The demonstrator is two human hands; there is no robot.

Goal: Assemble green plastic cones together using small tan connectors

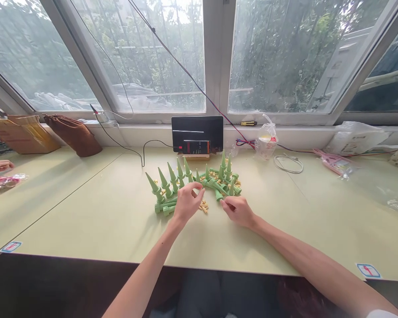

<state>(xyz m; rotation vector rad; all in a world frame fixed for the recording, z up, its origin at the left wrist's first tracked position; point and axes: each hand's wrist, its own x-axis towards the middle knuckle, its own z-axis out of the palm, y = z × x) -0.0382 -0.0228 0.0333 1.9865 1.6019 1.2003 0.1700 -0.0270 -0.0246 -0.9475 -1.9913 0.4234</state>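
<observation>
My left hand (186, 201) is above the pile in a pinch, thumb and forefinger together. Whatever sits between those fingertips is too small to make out. To its right, my right hand (239, 210) is closed, its fingertips at the open end of a green hollow plastic piece (219, 195). I cannot tell whether they grip that piece or something smaller. Green cone-tipped spikes (164, 179) stand in a row left of my left hand, with green tubes (169, 208) lying before them. More green pieces (215, 182) are heaped behind both hands. Small yellow pegs (204, 207) lie between the hands.
A phone (197, 146) leans on a black tablet-like panel (185, 128) behind the pile. At the right are a bagged cup (267, 141), a coiled cable (288, 163) and a pink item (334, 163). A brown pouch (73, 134) and another person's hand (0, 165) are leftward.
</observation>
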